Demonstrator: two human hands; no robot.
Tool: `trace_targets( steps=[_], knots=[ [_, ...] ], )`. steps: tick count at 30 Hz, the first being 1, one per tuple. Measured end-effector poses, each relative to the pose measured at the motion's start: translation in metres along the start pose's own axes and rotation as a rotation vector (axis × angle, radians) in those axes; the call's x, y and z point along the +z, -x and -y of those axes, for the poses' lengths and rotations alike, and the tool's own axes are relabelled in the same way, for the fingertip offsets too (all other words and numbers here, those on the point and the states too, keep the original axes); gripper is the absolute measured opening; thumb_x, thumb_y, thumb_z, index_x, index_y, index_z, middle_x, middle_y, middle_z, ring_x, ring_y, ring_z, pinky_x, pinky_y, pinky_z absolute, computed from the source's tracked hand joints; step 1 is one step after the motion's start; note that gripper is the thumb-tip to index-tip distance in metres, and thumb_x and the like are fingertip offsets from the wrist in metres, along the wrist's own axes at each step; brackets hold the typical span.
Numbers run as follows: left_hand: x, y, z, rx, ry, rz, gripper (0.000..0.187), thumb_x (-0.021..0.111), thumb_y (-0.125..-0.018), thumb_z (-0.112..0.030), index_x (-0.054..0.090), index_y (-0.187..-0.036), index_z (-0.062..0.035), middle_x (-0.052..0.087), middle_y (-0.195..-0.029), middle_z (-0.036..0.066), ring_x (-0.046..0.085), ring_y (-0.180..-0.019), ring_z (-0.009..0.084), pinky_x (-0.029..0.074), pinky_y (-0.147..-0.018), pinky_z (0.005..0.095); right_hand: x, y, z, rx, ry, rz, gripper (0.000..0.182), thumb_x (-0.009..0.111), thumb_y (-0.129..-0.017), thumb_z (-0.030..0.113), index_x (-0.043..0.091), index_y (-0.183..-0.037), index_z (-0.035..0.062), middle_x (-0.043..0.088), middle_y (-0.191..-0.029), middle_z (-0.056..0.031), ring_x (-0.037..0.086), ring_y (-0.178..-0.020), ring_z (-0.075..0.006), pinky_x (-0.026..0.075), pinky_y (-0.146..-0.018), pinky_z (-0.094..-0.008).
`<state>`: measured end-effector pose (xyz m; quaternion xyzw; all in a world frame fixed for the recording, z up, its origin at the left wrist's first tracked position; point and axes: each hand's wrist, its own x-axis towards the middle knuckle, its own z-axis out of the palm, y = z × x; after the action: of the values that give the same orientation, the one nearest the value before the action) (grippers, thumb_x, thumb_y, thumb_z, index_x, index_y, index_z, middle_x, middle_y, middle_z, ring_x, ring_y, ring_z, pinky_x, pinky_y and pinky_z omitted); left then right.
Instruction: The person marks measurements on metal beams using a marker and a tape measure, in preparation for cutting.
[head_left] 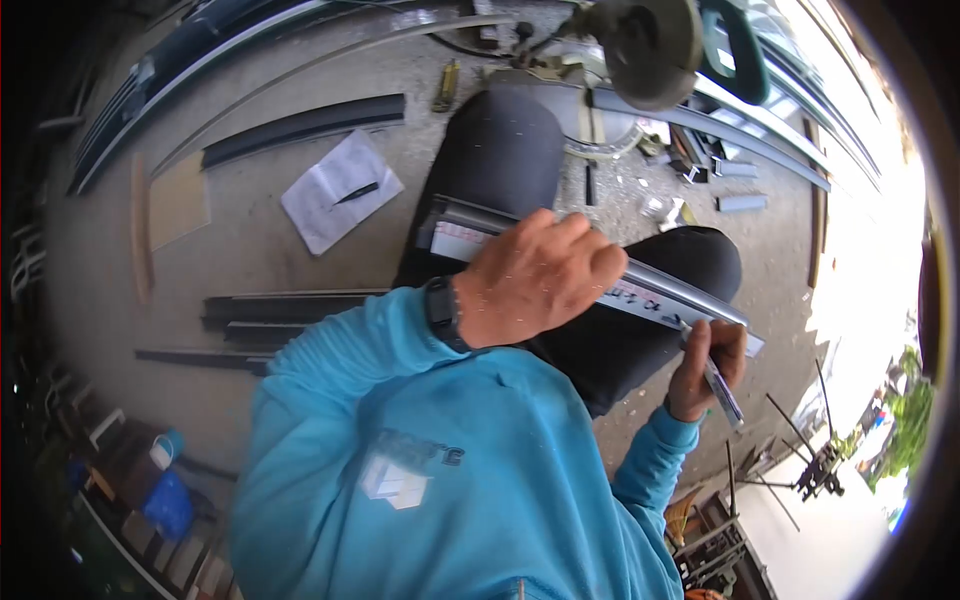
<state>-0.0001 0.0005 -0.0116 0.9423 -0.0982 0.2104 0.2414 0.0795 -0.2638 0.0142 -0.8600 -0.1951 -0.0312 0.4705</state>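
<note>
A long grey metal profile (690, 292) lies across my knees, tilted down to the right. Along its near face runs a white strip (457, 240) with red print and dark handwritten marks. My left hand (540, 275), with a dark watch at the wrist, is closed over the middle of the profile. Near the right end, my right hand (708, 368) grips a slim marker pen (724, 393). Its tip is at the white strip beside the handwriting. The fingers of my left hand hide part of the strip.
Ahead stands a cutting saw (650, 50) with a round guard. White paper (335, 200) with a dark pen (357, 192) lies on the floor at left, near a dark profile (300, 130). A yellow tool (447, 86) lies ahead; short offcuts (740, 203) lie right. More profiles (290, 305) lie left.
</note>
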Motion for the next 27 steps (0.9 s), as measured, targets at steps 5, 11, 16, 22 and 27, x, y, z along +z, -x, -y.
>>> trace_targets(
  steps=[5,11,16,22,27],
  knots=[
    [-0.001,0.006,-0.001,0.002,-0.086,0.009,0.01,0.066,-0.089,-0.018,0.058,-0.091,-0.0112,0.057,-0.079,0.0,0.06,-0.079,0.0147,0.043,-0.062,0.031,0.006,-0.001,-0.001,-0.046,0.051,-0.027,0.03,0.067,-0.104,0.017,0.052,-0.081,0.0059,0.056,-0.07,-0.0029,0.048,-0.066,-0.0087,0.038,-0.062,-0.0255],
    [0.002,0.007,0.0,0.011,-0.101,-0.017,0.012,0.066,-0.091,-0.021,0.059,-0.092,-0.0108,0.059,-0.081,-0.001,0.06,-0.08,0.0144,0.045,-0.063,0.0315,-0.003,0.0,-0.008,-0.007,0.038,0.012,0.028,0.067,-0.104,0.015,0.052,-0.082,0.0051,0.056,-0.07,-0.0029,0.046,-0.066,-0.0082,0.038,-0.063,-0.0254],
    [0.0,0.007,0.0,0.015,-0.089,0.005,0.013,0.066,-0.092,-0.021,0.059,-0.093,-0.0105,0.059,-0.081,0.0,0.061,-0.081,0.0148,0.045,-0.065,0.0316,-0.004,0.0,-0.009,-0.031,0.095,0.003,0.03,0.064,-0.106,0.018,0.052,-0.081,0.0055,0.051,-0.074,-0.0016,0.045,-0.069,-0.0073,0.036,-0.06,-0.0242],
    [-0.004,0.006,0.001,0.021,-0.063,-0.004,0.013,0.065,-0.09,-0.021,0.059,-0.094,-0.011,0.058,-0.082,-0.001,0.061,-0.083,0.0156,0.045,-0.066,0.0316,0.0,-0.001,-0.002,-0.027,0.098,0.029,0.03,0.065,-0.105,0.015,0.053,-0.079,0.0053,0.056,-0.068,-0.0018,0.05,-0.063,-0.0076,0.039,-0.058,-0.0249],
    [-0.003,0.001,-0.001,-0.031,0.01,0.06,0.013,0.065,-0.087,-0.011,0.052,-0.088,-0.0117,0.054,-0.081,0.003,0.059,-0.079,0.0202,0.042,-0.064,0.0359,-0.001,-0.001,0.002,0.028,-0.038,-0.02,0.025,0.069,-0.095,0.001,0.052,-0.078,0.0057,0.056,-0.065,-0.0011,0.046,-0.061,-0.0072,0.038,-0.056,-0.0281]
  ],
)
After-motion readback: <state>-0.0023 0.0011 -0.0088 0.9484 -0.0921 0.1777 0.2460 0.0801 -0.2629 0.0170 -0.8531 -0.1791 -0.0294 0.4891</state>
